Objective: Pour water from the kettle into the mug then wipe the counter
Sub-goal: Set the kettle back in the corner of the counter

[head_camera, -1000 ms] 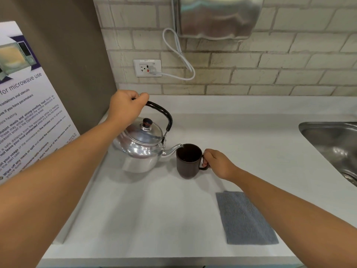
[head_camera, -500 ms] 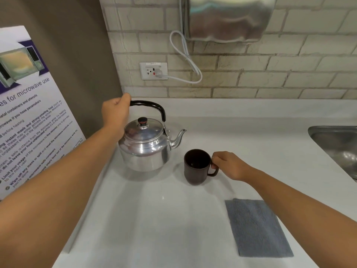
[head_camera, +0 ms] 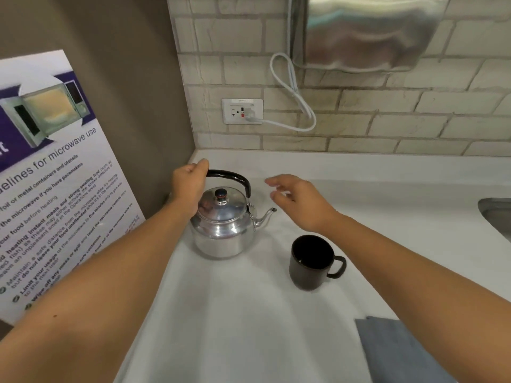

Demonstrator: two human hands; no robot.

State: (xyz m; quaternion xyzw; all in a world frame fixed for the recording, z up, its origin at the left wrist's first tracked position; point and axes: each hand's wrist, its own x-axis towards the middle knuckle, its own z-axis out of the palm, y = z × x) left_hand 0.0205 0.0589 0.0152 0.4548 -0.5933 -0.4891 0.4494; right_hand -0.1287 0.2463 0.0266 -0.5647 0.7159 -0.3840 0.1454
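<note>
Two hands are over the table (head_camera: 249, 313): the left hand (head_camera: 189, 186) grips the shiny kettle's (head_camera: 221, 225) black handle at frame centre, the right hand (head_camera: 301, 201) hovers spread and empty. Right of the kettle stands a dark mug (head_camera: 311, 262). At left, a poster (head_camera: 52, 167) reads "microwave use". A grey cloth (head_camera: 398, 352) lies lower right.

One kettle (head_camera: 221, 225), one mug (head_camera: 309, 262), one cloth (head_camera: 398, 352), two hands.
</note>
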